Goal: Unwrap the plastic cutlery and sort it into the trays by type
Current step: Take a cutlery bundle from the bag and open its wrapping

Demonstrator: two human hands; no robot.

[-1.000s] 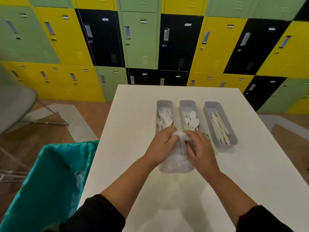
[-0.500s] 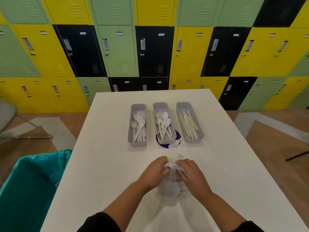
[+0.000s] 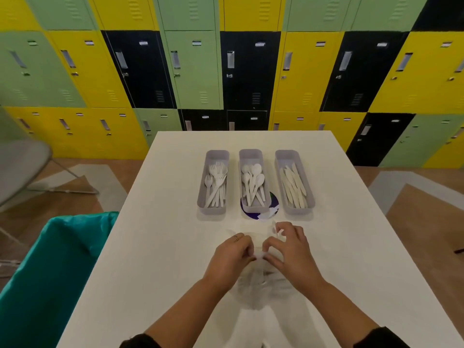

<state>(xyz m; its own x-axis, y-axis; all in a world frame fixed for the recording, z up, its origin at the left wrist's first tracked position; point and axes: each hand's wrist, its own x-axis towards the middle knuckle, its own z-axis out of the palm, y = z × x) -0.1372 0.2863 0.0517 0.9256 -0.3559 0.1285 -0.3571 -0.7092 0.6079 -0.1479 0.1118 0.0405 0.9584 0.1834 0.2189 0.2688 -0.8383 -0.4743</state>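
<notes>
Hands (image 3: 261,257) pinch wrapper (image 3: 261,285); three trays (image 3: 251,154) beyond.

Yellow, green, black lockers (image 3: 195,71) behind white table (image 3: 155,247); wooden floor (image 3: 426,222)

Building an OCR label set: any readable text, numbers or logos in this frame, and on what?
No text reads legibly.
Locker door tags: small plates on each door, too small and blurred to read.
Round purple disc under the middle tray: light markings at its near edge, not legible.
Clear wrapper pinched by the left hand and right hand: no print visible.
Teal bin liner: no print visible.
</notes>
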